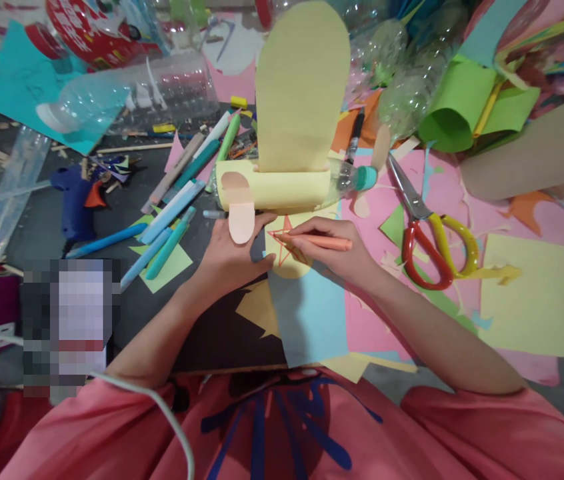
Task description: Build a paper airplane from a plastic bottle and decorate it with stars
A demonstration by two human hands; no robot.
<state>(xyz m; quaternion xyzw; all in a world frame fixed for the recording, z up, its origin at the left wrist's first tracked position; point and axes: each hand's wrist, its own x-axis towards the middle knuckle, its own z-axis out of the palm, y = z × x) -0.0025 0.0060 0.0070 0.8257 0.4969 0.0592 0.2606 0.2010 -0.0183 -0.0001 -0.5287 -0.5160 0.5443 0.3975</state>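
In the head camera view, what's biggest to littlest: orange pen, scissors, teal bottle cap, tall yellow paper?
Largest first:
tall yellow paper
scissors
orange pen, partly covered
teal bottle cap

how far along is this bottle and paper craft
Looks done: the bottle wears its yellow wrap and tall rounded piece. In progress: the right hand holds an orange pen at a star outline, the left hand beside it. Probably left: cutting out the star, uncut on yellow paper.

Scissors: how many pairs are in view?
1: the scissors lie on pink paper, to the right of the right hand holding the orange pen. More may be hidden.
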